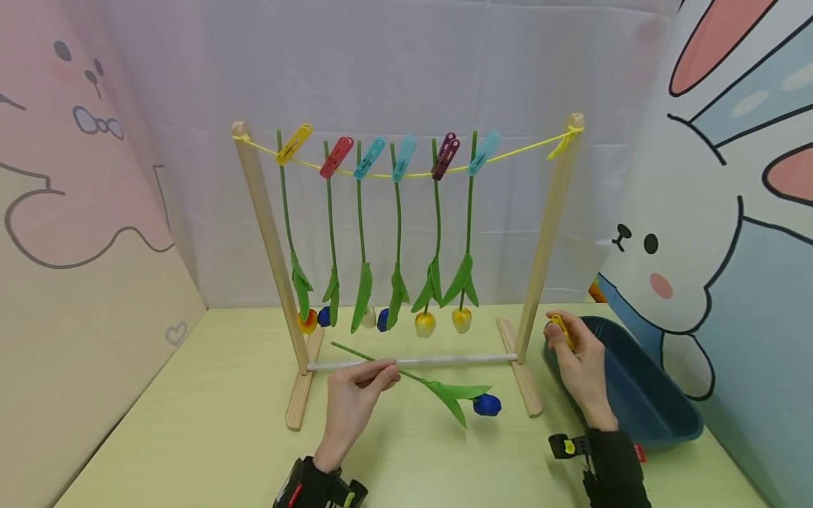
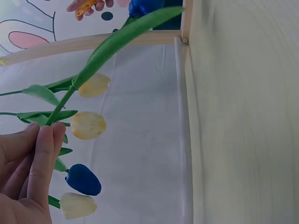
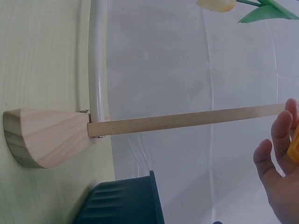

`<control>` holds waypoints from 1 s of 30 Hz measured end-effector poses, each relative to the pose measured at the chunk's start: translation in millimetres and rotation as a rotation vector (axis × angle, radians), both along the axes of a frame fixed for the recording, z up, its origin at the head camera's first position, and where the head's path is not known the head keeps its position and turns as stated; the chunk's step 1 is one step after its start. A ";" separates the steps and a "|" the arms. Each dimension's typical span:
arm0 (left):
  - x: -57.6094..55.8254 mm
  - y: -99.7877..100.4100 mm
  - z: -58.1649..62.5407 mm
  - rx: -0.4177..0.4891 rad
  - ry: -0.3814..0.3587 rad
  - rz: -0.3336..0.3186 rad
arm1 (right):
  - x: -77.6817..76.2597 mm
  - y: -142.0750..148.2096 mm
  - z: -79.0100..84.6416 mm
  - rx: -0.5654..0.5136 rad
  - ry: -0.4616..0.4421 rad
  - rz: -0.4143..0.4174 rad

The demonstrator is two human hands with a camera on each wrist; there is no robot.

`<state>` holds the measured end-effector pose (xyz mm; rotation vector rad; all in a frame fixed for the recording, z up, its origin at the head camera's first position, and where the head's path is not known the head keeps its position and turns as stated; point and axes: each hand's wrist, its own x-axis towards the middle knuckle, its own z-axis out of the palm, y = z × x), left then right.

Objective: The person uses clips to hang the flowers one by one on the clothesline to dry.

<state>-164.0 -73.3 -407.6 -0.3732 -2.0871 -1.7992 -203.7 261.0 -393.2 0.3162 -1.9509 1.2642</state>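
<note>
My left hand (image 1: 362, 398) pinches the green stem of an artificial tulip (image 1: 487, 405) with a blue bloom, held slantwise in front of the rack with the bloom toward the right. In the left wrist view, thumb and fingertips meet on its stem (image 2: 63, 102). My right hand (image 1: 581, 363) holds a yellow clothespin (image 1: 562, 331) between thumb and fingers, over the left rim of a dark teal basin (image 1: 660, 395). Several tulips hang bloom-down from a yellow string (image 1: 508, 153), each by a clothespin, such as the red one (image 1: 336, 156) and the dark purple one (image 1: 445, 156).
The string runs between two wooden posts, left (image 1: 269, 247) and right (image 1: 549, 240), on wooden feet. A white rod (image 1: 457, 360) joins the posts low down. Behind hangs a white cloth (image 1: 406, 70); cartoon-printed panels stand at both sides. The tabletop (image 1: 190, 423) is pale yellow.
</note>
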 end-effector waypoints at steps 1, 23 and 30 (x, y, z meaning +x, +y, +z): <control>0.2 0.0 0.4 0.012 -0.005 0.006 | 0.0 0.0 -0.1 0.000 0.004 0.002; -0.3 2.9 2.3 0.086 0.042 0.039 | -1.6 -0.1 -1.4 0.012 0.010 0.014; -0.8 4.6 3.1 0.095 0.019 0.044 | -1.1 -1.0 -0.6 -0.010 -0.023 0.038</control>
